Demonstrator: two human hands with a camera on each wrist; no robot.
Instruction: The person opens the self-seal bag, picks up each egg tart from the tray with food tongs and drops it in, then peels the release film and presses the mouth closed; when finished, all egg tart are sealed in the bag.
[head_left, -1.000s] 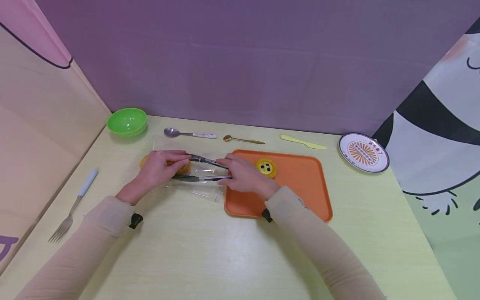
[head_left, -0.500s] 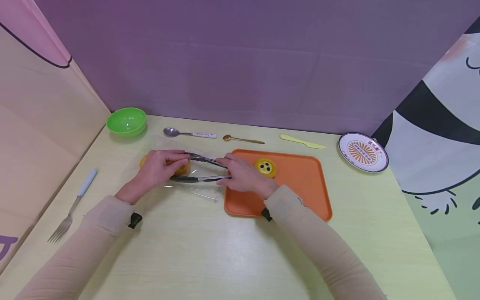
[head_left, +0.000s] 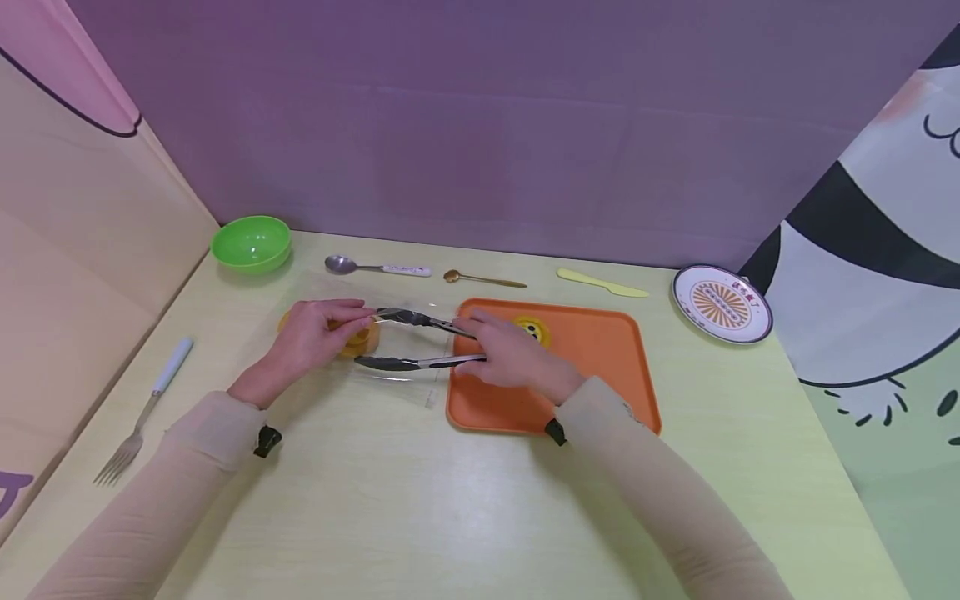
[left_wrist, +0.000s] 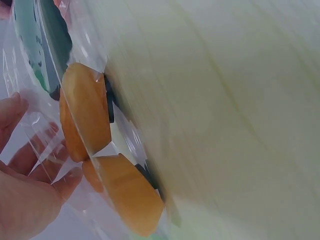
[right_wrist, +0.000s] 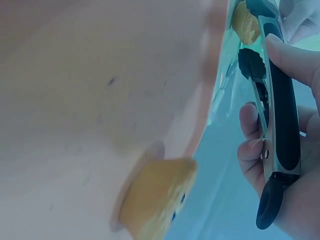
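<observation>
Well to the left of the orange tray (head_left: pixel 600 375), a fork (head_left: pixel 160 386) lies on the surface (head_left: pixel 360 500), and a green bowl (head_left: pixel 251 246) stands farther back. Nearer to the tray comes the left hand (head_left: pixel 311 333); its fingers pinch the film of a clear plastic bag (head_left: pixel 412 340). Inside this bag, just left of the tray, are two pastries, an upper one (left_wrist: pixel 87 112) and a lower one (left_wrist: pixel 127 192) in the left wrist view. Behind the bag lies a silver spoon (head_left: pixel 397 269). The tongs (head_left: pixel 423 363) point left from the tray, their tips spread and holding nothing; whether both tips are within the bag, I cannot tell. Over the tray's left edge, the right hand (head_left: pixel 513 350) has its fingers wrapped around the tongs. Compared with half a second ago, this hand and the tongs have drawn back toward the right. For the work, I judge it means that the bagged pastries are free from the tongs. On the tray, a third pastry (head_left: pixel 534 327) is partly hidden behind the right hand.
</observation>
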